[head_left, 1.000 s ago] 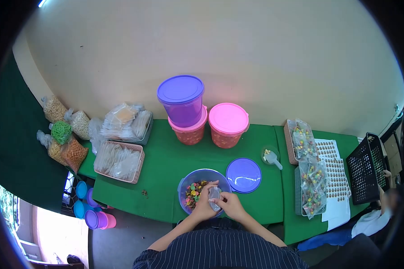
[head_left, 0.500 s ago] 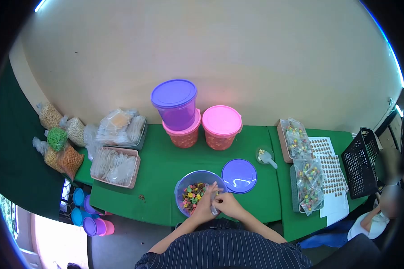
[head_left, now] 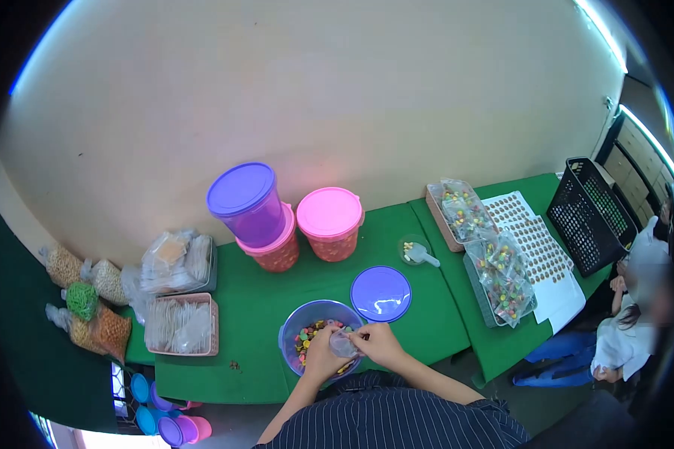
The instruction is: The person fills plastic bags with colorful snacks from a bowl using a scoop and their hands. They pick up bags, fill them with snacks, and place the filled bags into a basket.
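Observation:
Over a purple tub [head_left: 286,350] of colourful round sweets [head_left: 307,340], both my hands are at a small clear plastic item [head_left: 343,344], which looks like a bag or cup; its exact kind is hard to see. My left hand [head_left: 323,357] is closed around its left side. The fingers of my right hand [head_left: 380,344] pinch its right edge. Part of the sweets is hidden under my hands. A round purple lid [head_left: 380,293] lies flat just beyond my right hand.
Pink-lidded tubs [head_left: 329,224] stand at the back, one carrying a purple tub [head_left: 246,203]. Left are baskets of clear bags [head_left: 178,327] and bagged snacks [head_left: 111,333]. Right are a scoop [head_left: 423,256], filled packets [head_left: 505,277], sticker sheets [head_left: 535,239], a black crate [head_left: 588,217] and a seated person [head_left: 625,337].
The view has tilted and shifted. The clear item between my hands has turned and now looks wider and rounder. At the right, the other person's posture has changed.

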`<state>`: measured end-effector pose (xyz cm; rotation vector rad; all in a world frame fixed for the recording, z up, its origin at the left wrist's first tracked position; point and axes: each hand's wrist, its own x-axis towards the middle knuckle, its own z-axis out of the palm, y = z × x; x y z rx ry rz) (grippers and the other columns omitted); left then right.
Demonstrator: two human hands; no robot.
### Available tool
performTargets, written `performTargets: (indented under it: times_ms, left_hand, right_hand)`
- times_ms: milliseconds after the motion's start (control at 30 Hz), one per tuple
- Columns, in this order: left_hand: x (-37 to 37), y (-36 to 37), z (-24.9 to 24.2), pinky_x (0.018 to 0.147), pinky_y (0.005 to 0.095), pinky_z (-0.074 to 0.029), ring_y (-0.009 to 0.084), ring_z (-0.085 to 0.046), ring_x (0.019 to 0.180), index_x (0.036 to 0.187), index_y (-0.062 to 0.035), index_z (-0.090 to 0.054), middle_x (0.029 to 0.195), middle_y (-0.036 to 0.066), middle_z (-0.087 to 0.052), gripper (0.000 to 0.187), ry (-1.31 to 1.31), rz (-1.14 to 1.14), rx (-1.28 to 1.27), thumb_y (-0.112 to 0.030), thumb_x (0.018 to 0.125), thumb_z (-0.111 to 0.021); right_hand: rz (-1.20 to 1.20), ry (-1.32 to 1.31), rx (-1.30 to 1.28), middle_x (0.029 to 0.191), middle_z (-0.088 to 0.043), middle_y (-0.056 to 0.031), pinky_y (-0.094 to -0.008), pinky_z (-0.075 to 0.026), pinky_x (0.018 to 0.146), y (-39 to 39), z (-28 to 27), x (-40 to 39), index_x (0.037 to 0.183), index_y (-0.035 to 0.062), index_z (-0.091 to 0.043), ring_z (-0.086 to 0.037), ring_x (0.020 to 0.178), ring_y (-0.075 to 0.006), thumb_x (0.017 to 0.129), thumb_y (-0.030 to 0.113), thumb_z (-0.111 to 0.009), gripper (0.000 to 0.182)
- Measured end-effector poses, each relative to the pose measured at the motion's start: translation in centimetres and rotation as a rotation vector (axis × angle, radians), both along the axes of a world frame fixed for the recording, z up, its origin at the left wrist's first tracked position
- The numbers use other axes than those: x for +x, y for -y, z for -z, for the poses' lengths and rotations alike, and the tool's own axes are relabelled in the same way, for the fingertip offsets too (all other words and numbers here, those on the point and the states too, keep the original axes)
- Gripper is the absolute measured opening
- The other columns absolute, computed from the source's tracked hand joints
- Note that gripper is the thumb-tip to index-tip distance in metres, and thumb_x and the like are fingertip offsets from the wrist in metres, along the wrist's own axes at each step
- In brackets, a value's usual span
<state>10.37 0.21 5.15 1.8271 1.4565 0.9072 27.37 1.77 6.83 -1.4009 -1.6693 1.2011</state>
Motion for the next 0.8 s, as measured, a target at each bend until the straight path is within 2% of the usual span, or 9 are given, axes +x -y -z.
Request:
performTargets:
  times_ms: [133, 200, 233, 400, 467, 500, 600, 633, 800]
  left_hand:
    - [-0.5, 0.0, 1.2, 0.085, 0.0413, -0.046, 0.0326, -0.061, 0.094, 0.101, -0.0054, -0.058, 0.098, 0.014, -0.063, 0.054, -0.002, 0.000, 0.189, -0.024, 0.058, -0.083]
    - [-0.7, -0.1, 1.9, 0.085, 0.0413, -0.046, 0.0320, -0.061, 0.093, 0.101, -0.0054, -0.058, 0.097, 0.014, -0.063, 0.052, 0.062, 0.005, 0.236, -0.022, 0.057, -0.082]
    - [-0.9, 0.0, 1.9, 0.085, 0.0408, -0.046, 0.0320, -0.061, 0.093, 0.101, -0.0050, -0.059, 0.097, 0.014, -0.063, 0.051, 0.053, -0.020, 0.178, -0.020, 0.057, -0.080]
    - [-1.0, 0.6, 2.1, 0.084, 0.0338, -0.048, 0.0223, -0.063, 0.093, 0.100, -0.0040, -0.060, 0.094, 0.012, -0.065, 0.039, 0.293, -0.110, 0.028, -0.008, 0.064, -0.075]
    - [-1.1, 0.0, 2.3, 0.085, 0.0330, -0.048, 0.0185, -0.062, 0.096, 0.102, -0.0031, -0.059, 0.096, 0.010, -0.065, 0.034, 0.438, -0.093, 0.057, -0.006, 0.071, -0.073]
    - [-1.3, -0.1, 1.9, 0.087, 0.0334, -0.047, 0.0191, -0.061, 0.098, 0.106, -0.0025, -0.056, 0.099, 0.011, -0.065, 0.034, 0.542, -0.104, 0.053, -0.008, 0.076, -0.071]
    - [-1.5, -0.8, 0.1, 0.091, 0.0343, -0.047, 0.0205, -0.061, 0.103, 0.113, -0.0013, -0.051, 0.107, 0.012, -0.064, 0.033, 0.749, -0.117, 0.071, -0.013, 0.086, -0.067]
    - [-1.4, -0.6, -0.4, 0.092, 0.0343, -0.047, 0.0210, -0.060, 0.105, 0.115, -0.0014, -0.049, 0.109, 0.013, -0.063, 0.034, 0.770, -0.063, 0.104, -0.013, 0.087, -0.066]
    - [-1.3, -1.0, -2.4, 0.096, 0.0395, -0.044, 0.0278, -0.058, 0.109, 0.114, -0.0028, -0.044, 0.108, 0.014, -0.060, 0.034, 1.051, 0.132, 0.022, -0.015, 0.089, -0.063]
  right_hand:
    - [0.065, 0.052, 0.143, 0.060, -0.059, -0.0165, -0.0347, -0.044, 0.052, 0.1, -0.1, -0.2, 0.072, -0.0038, -0.066, -0.057, 0.051, -0.0215, 0.083, 0.025, -0.066, 0.031]
    - [0.087, 0.086, 0.288, 0.058, -0.060, -0.0072, -0.0273, -0.045, 0.051, -0.5, 1.4, -0.4, 0.070, -0.0028, -0.066, -0.061, 0.055, -0.0118, 0.086, 0.020, -0.067, 0.028]
    - [0.028, -0.138, -0.008, 0.066, -0.063, -0.0090, -0.0315, -0.047, 0.054, -1.0, 2.3, -0.2, 0.084, -0.0018, -0.066, -0.063, 0.059, -0.0160, 0.085, 0.020, -0.068, 0.022]
    - [-0.202, -0.382, -0.306, 0.078, -0.065, -0.0060, -0.0258, -0.052, 0.061, -2.5, 3.6, 0.7, 0.117, 0.0030, -0.055, -0.065, 0.067, -0.0134, 0.092, 0.027, -0.063, 0.035]
    - [-0.222, -0.851, -0.515, 0.096, -0.064, -0.0121, -0.0277, -0.054, 0.071, -1.9, 2.7, 0.8, 0.126, 0.0038, -0.047, -0.065, 0.081, -0.0149, 0.093, 0.027, -0.062, 0.044]
    - [-0.299, -0.771, -0.507, 0.119, -0.057, -0.0104, -0.0302, -0.051, 0.081, -2.3, 3.1, 0.8, 0.141, 0.0084, -0.030, -0.061, 0.098, -0.0159, 0.091, 0.030, -0.063, 0.064]
    - [-0.498, -0.427, -0.052, 0.134, -0.044, -0.0111, -0.0328, -0.046, 0.093, -1.3, 3.9, -0.5, 0.148, 0.0101, -0.018, -0.052, 0.114, -0.0176, 0.088, 0.026, -0.068, 0.079]
    - [-0.530, -0.402, -0.157, 0.144, -0.030, -0.0123, -0.0367, -0.036, 0.105, -0.7, 3.3, -0.6, 0.151, 0.0121, -0.006, -0.038, 0.129, -0.0208, 0.085, 0.023, -0.072, 0.094]
    - [-0.503, -0.547, -0.148, 0.145, -0.030, -0.0119, -0.0345, -0.035, 0.106, -0.2, 4.9, -1.7, 0.151, 0.0127, -0.008, -0.038, 0.129, -0.0212, 0.086, 0.024, -0.070, 0.091]
